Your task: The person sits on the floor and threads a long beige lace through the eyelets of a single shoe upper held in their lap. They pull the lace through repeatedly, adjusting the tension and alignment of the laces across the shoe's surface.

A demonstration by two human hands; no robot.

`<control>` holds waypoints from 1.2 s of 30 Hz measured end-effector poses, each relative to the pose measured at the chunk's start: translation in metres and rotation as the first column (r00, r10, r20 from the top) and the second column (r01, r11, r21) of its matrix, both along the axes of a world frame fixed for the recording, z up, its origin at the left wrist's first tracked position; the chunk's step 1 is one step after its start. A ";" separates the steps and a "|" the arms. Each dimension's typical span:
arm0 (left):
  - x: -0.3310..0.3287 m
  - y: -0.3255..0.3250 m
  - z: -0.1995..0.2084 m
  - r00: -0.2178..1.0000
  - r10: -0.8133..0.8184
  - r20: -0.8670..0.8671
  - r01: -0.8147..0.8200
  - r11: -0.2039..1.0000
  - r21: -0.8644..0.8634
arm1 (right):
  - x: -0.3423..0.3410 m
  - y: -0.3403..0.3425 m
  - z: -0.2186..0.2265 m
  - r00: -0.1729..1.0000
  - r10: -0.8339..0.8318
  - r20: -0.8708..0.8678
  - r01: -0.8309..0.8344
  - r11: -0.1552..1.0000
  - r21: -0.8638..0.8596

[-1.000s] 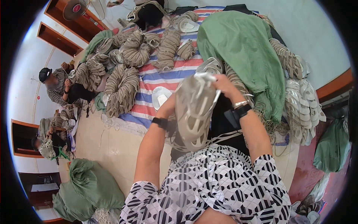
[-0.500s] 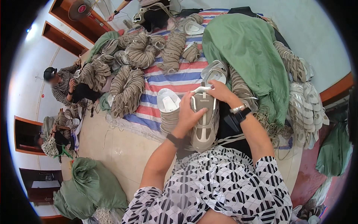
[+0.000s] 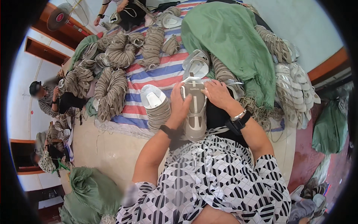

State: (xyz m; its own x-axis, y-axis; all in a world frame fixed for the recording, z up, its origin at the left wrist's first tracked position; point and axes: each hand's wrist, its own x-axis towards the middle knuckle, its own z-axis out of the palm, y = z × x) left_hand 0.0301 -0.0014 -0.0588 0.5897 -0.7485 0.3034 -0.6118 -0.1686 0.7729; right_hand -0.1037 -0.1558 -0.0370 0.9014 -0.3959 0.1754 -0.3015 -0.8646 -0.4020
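Note:
A taupe shoe upper (image 3: 194,112) with pale trim stands in front of my lap, toe toward me and its white-lined heel end away. My left hand (image 3: 180,103) is closed on its left side, thumb lying over the front. Along the upper right edge, the fingers of my right hand (image 3: 218,94) are pressed against the same upper. Whether more uppers lie under it cannot be made out. Just left of my left hand stands a stack of similar uppers (image 3: 157,115) with a white lining on top. Beyond my hands leans another white-lined bundle of uppers (image 3: 196,64).
A striped sheet (image 3: 140,89) bears coiled bundles of uppers (image 3: 109,93). A green sack cloth (image 3: 223,33) covers a heap at the right. White-lined stacks (image 3: 292,89) stand beyond it. Another person (image 3: 46,99) sits at the left, near a full green sack (image 3: 91,192).
My right hand has moved from the upper's white heel edge to its right side. My left hand keeps its hold. The whole view has shifted a little.

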 end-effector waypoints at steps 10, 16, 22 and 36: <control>-0.011 0.003 0.009 0.999 -0.043 -0.020 0.043 0.999 0.033 | -0.026 0.013 0.007 0.999 0.010 0.040 -0.005 0.991 -0.132; -0.065 0.100 0.014 0.998 -0.051 -0.042 0.059 0.972 0.228 | -0.102 0.055 0.017 0.855 0.417 -0.309 -0.449 0.893 -0.036; -0.086 0.202 0.008 0.920 -0.197 -0.338 0.325 0.865 0.381 | -0.138 0.059 0.060 0.960 0.269 0.078 -0.154 0.275 0.949; -0.080 0.032 0.100 0.695 -0.496 -0.521 0.681 0.687 0.255 | -0.117 0.059 0.073 0.995 0.082 0.050 -0.095 0.914 0.393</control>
